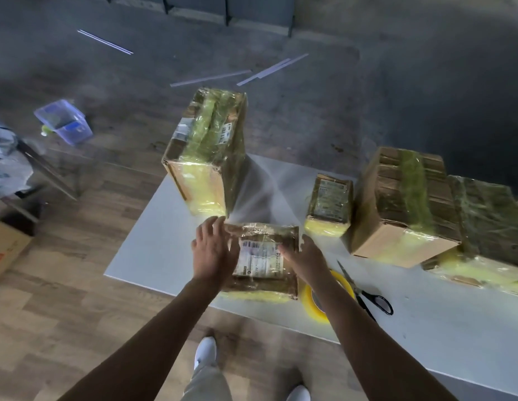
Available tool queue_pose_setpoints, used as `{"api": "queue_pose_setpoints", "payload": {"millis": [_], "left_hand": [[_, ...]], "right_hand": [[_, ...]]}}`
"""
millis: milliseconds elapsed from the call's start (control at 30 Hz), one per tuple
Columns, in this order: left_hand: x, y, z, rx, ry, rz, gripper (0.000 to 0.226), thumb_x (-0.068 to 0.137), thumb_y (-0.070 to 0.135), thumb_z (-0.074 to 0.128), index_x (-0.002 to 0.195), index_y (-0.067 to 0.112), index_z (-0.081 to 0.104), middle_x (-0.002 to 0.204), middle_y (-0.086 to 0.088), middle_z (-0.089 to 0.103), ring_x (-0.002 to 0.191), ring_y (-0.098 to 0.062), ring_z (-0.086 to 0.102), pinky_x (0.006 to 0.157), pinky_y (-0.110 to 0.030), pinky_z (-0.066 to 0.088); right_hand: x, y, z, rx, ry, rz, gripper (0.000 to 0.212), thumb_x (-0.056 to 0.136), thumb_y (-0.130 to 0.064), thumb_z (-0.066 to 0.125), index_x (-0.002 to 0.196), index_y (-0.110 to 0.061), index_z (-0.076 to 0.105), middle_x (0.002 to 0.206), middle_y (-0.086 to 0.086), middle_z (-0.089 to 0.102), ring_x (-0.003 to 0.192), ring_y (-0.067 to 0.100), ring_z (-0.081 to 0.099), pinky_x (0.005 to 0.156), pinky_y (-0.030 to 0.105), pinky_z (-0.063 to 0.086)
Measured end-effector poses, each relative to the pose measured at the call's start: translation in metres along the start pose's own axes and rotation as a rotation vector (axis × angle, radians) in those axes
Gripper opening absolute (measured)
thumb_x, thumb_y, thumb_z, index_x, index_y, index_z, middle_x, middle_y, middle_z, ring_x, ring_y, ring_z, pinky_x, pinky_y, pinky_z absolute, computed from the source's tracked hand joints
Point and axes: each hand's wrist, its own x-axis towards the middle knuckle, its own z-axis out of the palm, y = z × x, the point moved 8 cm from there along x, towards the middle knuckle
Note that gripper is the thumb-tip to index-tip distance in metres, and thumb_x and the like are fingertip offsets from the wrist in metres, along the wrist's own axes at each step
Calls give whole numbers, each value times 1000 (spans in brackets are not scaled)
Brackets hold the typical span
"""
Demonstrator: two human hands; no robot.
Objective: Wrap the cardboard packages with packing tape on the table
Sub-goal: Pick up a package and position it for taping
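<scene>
A small flat cardboard package [265, 256] with a white label and shiny tape lies at the near edge of the white table [153, 241]. My left hand [213, 250] rests flat on its left side, fingers spread. My right hand [305, 260] presses on its right side, fingers on the label. A yellowish roll of packing tape [312, 302] lies just right of the package, partly hidden under my right forearm. Black-handled scissors [365, 293] lie beside the roll.
A tall taped box [208, 149] stands at the table's far left corner. A small taped package [330, 204] and larger taped boxes [402, 201] fill the right side. On the floor lie a plastic tub [64, 121] and a cardboard box [6, 247].
</scene>
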Motion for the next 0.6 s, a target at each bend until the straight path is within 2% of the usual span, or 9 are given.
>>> {"api": "queue_pose_setpoints", "payload": {"millis": [33, 100, 167, 300, 367, 400, 467, 533, 600], "left_hand": [[2, -13, 5, -109, -96, -147, 43, 93, 35, 54, 126, 8, 47, 122, -15, 54, 108, -30, 53, 85, -46, 50], [-1, -26, 22, -382, -313, -362, 46, 91, 41, 59, 123, 11, 46, 108, -12, 61, 91, -23, 60, 74, -39, 52], [-2, -29, 28, -454, -369, -394, 45, 92, 40, 60, 124, 13, 45, 101, -5, 63, 86, -19, 61, 72, -34, 51], [6, -30, 26, -387, -333, -296, 34, 91, 37, 62, 111, 14, 47, 88, -2, 63, 82, -23, 62, 71, -36, 53], [10, -30, 32, -433, -379, -303, 35, 91, 32, 63, 114, 12, 45, 92, -3, 63, 87, -26, 63, 75, -41, 54], [10, -29, 32, -428, -376, -288, 43, 90, 29, 65, 122, 10, 43, 101, -7, 64, 95, -29, 63, 80, -44, 54], [14, -19, 16, -202, -192, -91, 62, 85, 24, 71, 134, 6, 39, 124, -15, 56, 111, -34, 56, 86, -48, 53], [5, 11, -1, 1, -4, 267, 59, 78, 17, 75, 130, 7, 50, 126, -15, 54, 110, -33, 55, 83, -47, 53], [-15, 34, 6, 26, -49, 525, 48, 76, 22, 75, 120, 12, 60, 120, -10, 59, 108, -30, 58, 90, -45, 52]], "right_hand": [[-2, -4, 3, 33, -22, -10, 64, 89, -46, 62, 137, -7, 46, 119, 8, 62, 107, 26, 61, 89, 33, 48], [-3, -10, 7, 7, -48, -34, 41, 93, -39, 59, 115, -5, 59, 85, 3, 64, 78, 21, 62, 69, 29, 47], [-1, -8, 6, -25, -41, -28, 38, 94, -40, 57, 94, -2, 64, 72, 8, 61, 75, 30, 63, 68, 34, 48], [-3, -11, 2, -256, -7, 8, 46, 92, -48, 56, 101, -3, 60, 99, 19, 65, 95, 33, 63, 73, 31, 44], [-8, -27, -8, -380, 163, -83, 54, 89, -48, 60, 124, -9, 49, 119, 13, 57, 108, 31, 56, 83, 35, 45], [-9, -42, -11, -411, 251, -201, 59, 87, -46, 63, 132, -13, 44, 126, 11, 52, 114, 30, 52, 89, 39, 46], [-9, -68, -8, -452, 305, -476, 57, 84, -37, 70, 133, -14, 51, 129, 9, 54, 120, 29, 49, 95, 46, 47], [-3, -80, -2, -455, 232, -588, 47, 85, -32, 71, 126, -11, 61, 123, 9, 61, 118, 27, 53, 96, 43, 47], [3, -88, 6, -490, 101, -586, 44, 88, -32, 67, 127, -13, 61, 121, 6, 64, 114, 25, 57, 94, 35, 47]]}}
